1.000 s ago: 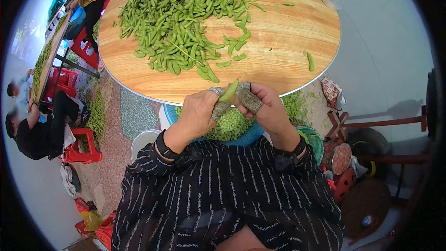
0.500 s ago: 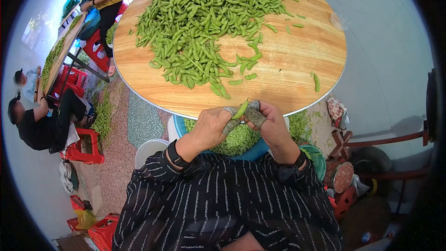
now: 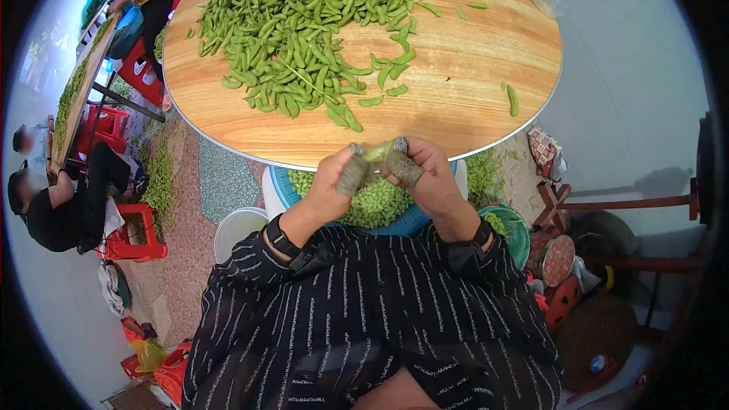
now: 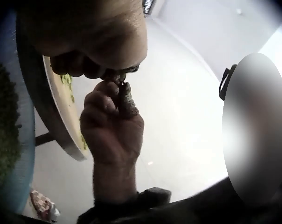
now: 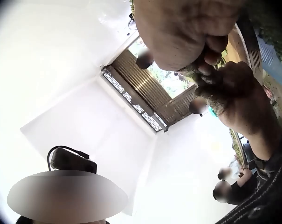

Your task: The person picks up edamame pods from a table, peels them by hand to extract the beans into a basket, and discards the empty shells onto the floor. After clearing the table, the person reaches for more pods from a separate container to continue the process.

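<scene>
Both hands meet at the table's near edge, with a green edamame pod (image 3: 377, 152) between them, blurred. My left hand (image 3: 332, 186) pinches its left end; my right hand (image 3: 431, 176) pinches the other. Grey-brown knitted covers (image 3: 351, 176) wrap the thumbs and some fingertips. In the left wrist view, the palm side of the right hand (image 4: 114, 128) faces the left hand (image 4: 94, 35); the pod is hidden there. Below the hands, a blue basin (image 3: 282, 186) holds shelled green beans (image 3: 372, 203). A large heap of edamame pods (image 3: 304, 30) covers the far left of the round wooden table (image 3: 471, 68).
Loose pods (image 3: 513, 100) lie on the table's right side. A white bucket (image 3: 228, 235) stands at left, a green basket (image 3: 516, 235) at right. Pods litter the floor (image 3: 159, 175). Red stools (image 3: 140, 231) and other people (image 3: 64, 205) sit by a long table at left.
The pod stood tilted upward from the left hand's fingers before; now it lies sideways, pinched between both hands. The head view dipped and came back.
</scene>
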Motion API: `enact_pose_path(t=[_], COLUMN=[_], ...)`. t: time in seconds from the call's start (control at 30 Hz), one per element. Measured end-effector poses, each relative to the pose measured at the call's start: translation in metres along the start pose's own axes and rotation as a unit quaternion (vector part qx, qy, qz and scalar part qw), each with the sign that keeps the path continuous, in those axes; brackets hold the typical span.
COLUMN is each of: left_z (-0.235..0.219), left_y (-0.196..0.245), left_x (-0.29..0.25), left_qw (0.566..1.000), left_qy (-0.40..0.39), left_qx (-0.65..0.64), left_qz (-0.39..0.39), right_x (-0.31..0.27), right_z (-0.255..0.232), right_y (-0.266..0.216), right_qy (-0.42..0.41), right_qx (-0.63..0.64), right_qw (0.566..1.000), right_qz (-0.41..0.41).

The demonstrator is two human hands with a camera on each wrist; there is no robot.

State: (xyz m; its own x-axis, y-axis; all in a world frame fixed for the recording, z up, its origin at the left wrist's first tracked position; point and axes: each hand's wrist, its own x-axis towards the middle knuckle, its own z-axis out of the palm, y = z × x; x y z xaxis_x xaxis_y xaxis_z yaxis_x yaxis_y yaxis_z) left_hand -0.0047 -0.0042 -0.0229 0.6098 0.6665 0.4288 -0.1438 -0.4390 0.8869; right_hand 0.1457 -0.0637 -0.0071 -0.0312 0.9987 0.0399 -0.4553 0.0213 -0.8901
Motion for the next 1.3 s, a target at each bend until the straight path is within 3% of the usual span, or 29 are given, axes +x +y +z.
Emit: enact_pose_path(t=[0.07, 0.1, 0.17, 0.2, 0.27, 0.3, 0.37, 0.4, 0.43, 0.47, 0.5, 0.53, 0.57, 0.6, 0.67, 1.17, 1.3], left_z=[-0.002, -0.002, 0.0, 0.001, 0.002, 0.001, -0.002, -0.001, 0.0, 0.002, 0.0, -0.003, -0.007, -0.011, -0.015, -0.014, -0.012], left_y=[0.001, 0.001, 0.001, -0.001, -0.006, -0.011, -0.022, -0.012, 0.005, 0.014, 0.011, 0.007, 0.004, 0.003, 0.001, 0.001, 0.001], left_x=[-0.002, -0.002, -0.003, -0.003, -0.002, -0.002, -0.003, -0.001, 0.004, 0.006, 0.005, 0.005, 0.005, 0.005, 0.006, 0.008, 0.008], left_qw=[0.96, 0.96, 0.907, 0.906, 0.8, 0.8, 0.702, 0.702, 0.885, 0.978, 0.978, 0.995, 0.987, 0.987, 0.949, 0.912, 0.927], left_qy=[0.013, 0.013, 0.014, 0.014, -0.031, -0.031, -0.135, -0.135, -0.065, 0.011, 0.01, -0.01, -0.027, -0.026, -0.062, -0.077, -0.055], left_qx=[-0.201, -0.201, -0.349, -0.349, -0.542, -0.542, -0.651, -0.65, -0.403, -0.116, -0.117, 0.02, 0.157, 0.158, 0.306, 0.388, 0.353], left_qz=[-0.196, -0.196, -0.237, -0.237, -0.256, -0.256, -0.256, -0.256, -0.224, -0.17, -0.171, -0.095, -0.016, -0.017, 0.037, 0.109, 0.115], right_x=[0.0, 0.001, 0.002, 0.002, 0.005, 0.005, 0.004, 0.003, 0.002, 0.001, -0.001, -0.002, -0.003, -0.003, -0.003, -0.001, -0.005], right_z=[-0.001, 0.0, 0.002, 0.003, -0.005, -0.008, -0.012, -0.012, -0.012, -0.01, -0.009, -0.008, -0.007, -0.006, 0.0, -0.004, -0.001], right_y=[0.005, 0.006, 0.003, 0.002, 0.007, 0.008, 0.004, 0.002, -0.001, -0.004, -0.006, -0.007, -0.008, -0.008, -0.01, 0.001, -0.007], right_qy=[0.002, 0.004, -0.004, -0.011, -0.022, -0.034, -0.037, -0.041, -0.04, -0.028, -0.014, -0.014, -0.018, -0.023, -0.013, 0.0, 0.0], right_qx=[-0.013, -0.026, -0.042, -0.059, -0.08, -0.102, -0.088, -0.074, -0.074, -0.019, 0.035, 0.035, 0.063, 0.091, 0.083, 0.036, 0.05], right_qw=[1.0, 1.0, 0.998, 0.996, 0.993, 0.991, 0.994, 0.996, 0.996, 0.999, 0.995, 0.995, 0.992, 0.988, 0.989, 0.992, 0.991], right_qz=[-0.007, -0.016, -0.044, -0.072, -0.078, -0.084, -0.046, -0.007, -0.007, 0.043, 0.094, 0.094, 0.109, 0.125, 0.125, 0.12, 0.124])
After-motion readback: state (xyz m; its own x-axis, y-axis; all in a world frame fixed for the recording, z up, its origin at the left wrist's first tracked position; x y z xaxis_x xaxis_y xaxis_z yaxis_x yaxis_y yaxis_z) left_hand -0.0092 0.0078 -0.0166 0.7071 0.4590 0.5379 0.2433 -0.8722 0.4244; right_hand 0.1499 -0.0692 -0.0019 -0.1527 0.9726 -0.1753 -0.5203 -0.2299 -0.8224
